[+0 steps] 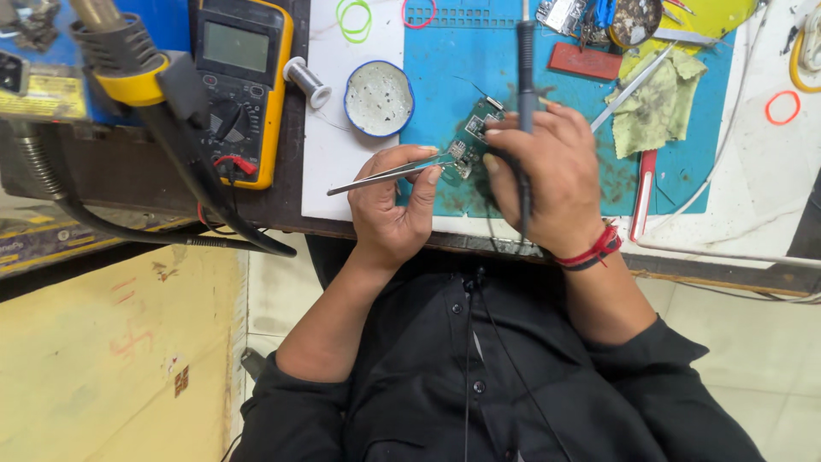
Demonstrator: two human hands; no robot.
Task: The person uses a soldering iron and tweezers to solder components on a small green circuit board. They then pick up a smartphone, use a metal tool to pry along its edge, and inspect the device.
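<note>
At frame centre, the left hand grips tweezers and the right hand a soldering iron, over a green circuit board on the blue mat; tiled floor lower right.

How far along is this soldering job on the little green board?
Set up: the green circuit board lies on the blue mat. In hand: the left hand holds tweezers to it, and the right hand grips a soldering iron. Remaining joints are too small to tell.
</note>
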